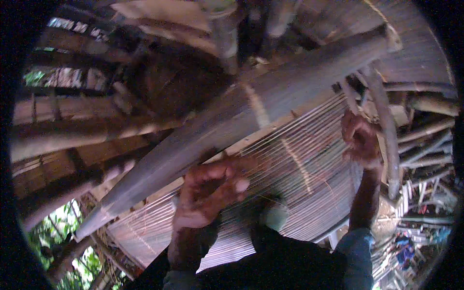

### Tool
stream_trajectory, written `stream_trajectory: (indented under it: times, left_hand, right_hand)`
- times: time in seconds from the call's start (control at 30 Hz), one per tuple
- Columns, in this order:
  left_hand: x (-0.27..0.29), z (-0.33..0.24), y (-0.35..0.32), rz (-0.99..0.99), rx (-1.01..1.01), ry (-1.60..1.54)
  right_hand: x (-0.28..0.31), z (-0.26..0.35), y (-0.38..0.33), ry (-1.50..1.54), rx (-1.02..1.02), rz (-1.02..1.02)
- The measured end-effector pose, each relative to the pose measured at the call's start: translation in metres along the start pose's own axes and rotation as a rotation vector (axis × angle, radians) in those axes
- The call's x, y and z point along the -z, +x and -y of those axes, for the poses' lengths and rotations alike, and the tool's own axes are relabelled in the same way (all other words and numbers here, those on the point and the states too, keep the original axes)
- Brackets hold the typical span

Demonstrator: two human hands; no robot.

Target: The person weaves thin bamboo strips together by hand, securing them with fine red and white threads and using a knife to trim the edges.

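Observation:
Pale and reddish warp threads (309, 159) stretch side by side in front of me on what looks like a wooden loom. Along their far edge runs a light wooden bar (251, 140), and past it a long dark wooden board (208, 128) slants from lower left to upper right, tapering to a point at the left. Over the threads is my left hand (205, 191), fingers curled and thumb apart from them, with nothing visible between. My right hand (361, 137) is by the right edge of the threads, beside an upright pole; motion smears its bent fingers.
An upright wooden pole (384, 130) stands at the right edge of the threads. Thick bamboo poles (92, 137) cross at left. Stacked sticks and poles (425, 135) lie at right. A pale round object (274, 215) is close before my body.

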State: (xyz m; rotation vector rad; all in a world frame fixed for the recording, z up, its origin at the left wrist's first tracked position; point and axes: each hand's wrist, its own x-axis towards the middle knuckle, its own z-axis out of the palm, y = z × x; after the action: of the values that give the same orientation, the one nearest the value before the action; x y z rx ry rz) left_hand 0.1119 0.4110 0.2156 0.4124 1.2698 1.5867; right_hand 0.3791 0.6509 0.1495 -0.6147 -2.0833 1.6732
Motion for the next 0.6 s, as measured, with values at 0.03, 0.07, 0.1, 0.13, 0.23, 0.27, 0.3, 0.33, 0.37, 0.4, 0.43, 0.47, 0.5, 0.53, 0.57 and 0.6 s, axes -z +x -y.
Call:
stream_trajectory:
  times: [0.03, 0.07, 0.1, 0.13, 0.23, 0.27, 0.3, 0.33, 0.37, 0.4, 0.43, 0.47, 0.5, 0.53, 0.57, 0.6]
  left_hand:
    - [0.014, -0.003, 0.001, 0.064, 0.244, -0.081]
    - [0.013, 0.006, 0.008, 0.110, 0.368, -0.124]
    - [0.014, 0.013, 0.012, 0.144, 0.491, -0.157]
    - [0.008, 0.036, 0.020, 0.033, 0.348, 0.402]
    - [0.062, 0.115, 0.050, -0.013, 0.084, 1.095]
    - [0.074, 0.139, 0.060, 0.040, 0.031, 1.155]
    - [0.087, 0.161, 0.069, 0.083, -0.025, 1.217]
    - [0.093, 0.175, 0.073, -0.004, -0.156, 1.470]
    - [0.102, 0.186, 0.075, -0.105, -0.286, 1.727]
    - [0.098, 0.194, 0.079, -0.090, -0.288, 1.726]
    - [0.087, 0.202, 0.086, -0.130, -0.185, 1.403]
    - [0.076, 0.212, 0.097, -0.091, -0.161, 1.240]
    - [0.066, 0.222, 0.109, -0.061, -0.134, 1.077]
    - [0.055, 0.238, 0.126, 0.031, -0.189, 1.069]
    - [0.044, 0.261, 0.143, 0.127, -0.237, 1.049]
    - [0.040, 0.277, 0.157, 0.160, -0.249, 1.032]
  right_hand:
    - [0.012, -0.003, 0.002, 0.023, 0.048, 0.004]
    - [0.027, -0.002, 0.001, 0.035, 0.092, 0.005]
    - [0.036, -0.001, 0.001, -0.231, 0.006, 0.046]
    - [0.043, -0.001, 0.001, -0.495, -0.085, 0.085]
    - [0.028, -0.048, 0.009, -0.624, -0.080, -0.060]
    - [0.026, -0.060, 0.012, -0.676, -0.088, -0.113]
    - [0.022, -0.067, 0.020, -0.778, -0.110, -0.094]
    - [0.016, -0.075, 0.026, -0.874, -0.135, -0.072]
    - [0.004, -0.089, 0.036, -0.857, -0.139, -0.072]
    - [-0.002, -0.093, 0.041, -0.849, -0.142, -0.038]
    - [-0.009, -0.103, 0.045, -0.833, -0.139, -0.002]
    - [-0.016, -0.116, 0.045, -0.825, -0.146, -0.007]
    - [-0.024, -0.130, 0.049, -0.887, -0.064, 0.007]
    - [-0.027, -0.143, 0.050, -0.950, 0.016, 0.021]
    - [-0.023, -0.152, 0.049, -0.976, 0.170, 0.151]
    - [-0.030, -0.155, 0.057, -0.955, 0.196, 0.150]
